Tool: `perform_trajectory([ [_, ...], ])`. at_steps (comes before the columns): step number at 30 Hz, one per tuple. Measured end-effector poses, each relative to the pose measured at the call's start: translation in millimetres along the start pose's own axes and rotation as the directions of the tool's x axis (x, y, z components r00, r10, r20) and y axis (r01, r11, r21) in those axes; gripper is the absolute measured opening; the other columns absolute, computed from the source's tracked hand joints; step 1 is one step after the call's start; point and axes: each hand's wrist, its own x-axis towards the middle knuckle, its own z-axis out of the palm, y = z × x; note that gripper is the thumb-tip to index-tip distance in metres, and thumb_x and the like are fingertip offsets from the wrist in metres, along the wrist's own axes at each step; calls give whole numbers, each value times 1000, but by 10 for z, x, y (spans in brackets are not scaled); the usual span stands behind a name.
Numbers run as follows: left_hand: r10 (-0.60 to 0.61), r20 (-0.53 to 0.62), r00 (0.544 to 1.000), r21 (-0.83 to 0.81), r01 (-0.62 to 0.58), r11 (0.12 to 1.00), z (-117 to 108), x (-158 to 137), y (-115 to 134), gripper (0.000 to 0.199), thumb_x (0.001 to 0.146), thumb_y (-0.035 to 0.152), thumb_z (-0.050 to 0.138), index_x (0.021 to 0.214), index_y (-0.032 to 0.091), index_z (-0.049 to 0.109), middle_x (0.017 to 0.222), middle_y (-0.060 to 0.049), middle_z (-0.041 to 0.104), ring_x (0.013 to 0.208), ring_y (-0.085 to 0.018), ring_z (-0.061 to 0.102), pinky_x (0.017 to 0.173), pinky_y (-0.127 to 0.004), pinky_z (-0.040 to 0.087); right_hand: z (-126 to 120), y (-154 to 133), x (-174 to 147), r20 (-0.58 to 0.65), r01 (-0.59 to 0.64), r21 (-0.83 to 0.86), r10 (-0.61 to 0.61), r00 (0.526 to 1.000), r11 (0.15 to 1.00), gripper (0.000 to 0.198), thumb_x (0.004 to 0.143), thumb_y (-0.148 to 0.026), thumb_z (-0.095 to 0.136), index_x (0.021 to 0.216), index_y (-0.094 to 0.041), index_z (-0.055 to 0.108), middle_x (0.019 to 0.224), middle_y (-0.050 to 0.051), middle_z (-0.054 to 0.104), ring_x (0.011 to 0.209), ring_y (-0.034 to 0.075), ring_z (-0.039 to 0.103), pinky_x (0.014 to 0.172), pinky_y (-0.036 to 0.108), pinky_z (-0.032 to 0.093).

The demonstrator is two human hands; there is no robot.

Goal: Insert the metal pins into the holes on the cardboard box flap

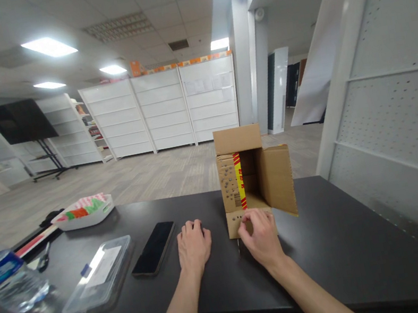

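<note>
The right hand point(261, 236) pinches the near bottom flap of the open cardboard box point(255, 178), lying on its side mid-desk point(350, 245). The left hand point(193, 245) rests flat, holding nothing, just beside a black smartphone point(153, 248).

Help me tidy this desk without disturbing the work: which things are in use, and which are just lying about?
In use: open brown cardboard box, right hand touching its lower flap; left hand flat beside it.

Lying about: black phone, clear plastic lid, water bottle, white tray of colourful items.
</note>
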Motion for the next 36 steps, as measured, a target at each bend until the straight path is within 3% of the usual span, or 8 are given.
perform_trajectory([
  [5, -9, 3, 1000, -6, 9, 1000, 6, 2, 4, 27, 94, 27, 44, 110, 19, 63, 111, -10, 61, 107, -25, 55, 91, -38, 39, -156, -40, -127, 28, 54, 105, -57, 998, 993, 13, 86, -9, 48, 86, -22, 49, 86, 3, 61, 85, 19, 57, 80, 32, 38],
  [9, 0, -13, 1000, -7, 0, 1000, 27, -1, -5, 27, 94, 27, 43, 110, 19, 63, 110, -10, 61, 106, -24, 55, 91, -38, 39, -251, -29, -281, 174, 50, 139, -74, 982, 989, 14, 89, -9, 47, 86, -22, 47, 84, 2, 58, 80, 19, 54, 74, 31, 39],
  [22, -8, 7, 1000, -13, 8, 1000, 11, 1, -3, 27, 94, 27, 43, 111, 19, 63, 112, -11, 61, 107, -25, 56, 92, -38, 39, -265, -42, -363, 409, 19, 138, -75, 910, 990, 19, 86, -4, 45, 84, -23, 47, 86, 2, 55, 79, 18, 54, 71, 28, 43],
  [36, 4, 4, 1000, -10, -4, 1000, 10, -3, -6, 29, 94, 28, 42, 112, 18, 63, 112, -11, 62, 107, -25, 56, 91, -38, 40, -299, -102, -346, 508, 30, 98, -76, 858, 995, 22, 80, 0, 49, 82, -22, 48, 88, 1, 56, 83, 18, 53, 74, 28, 42],
])
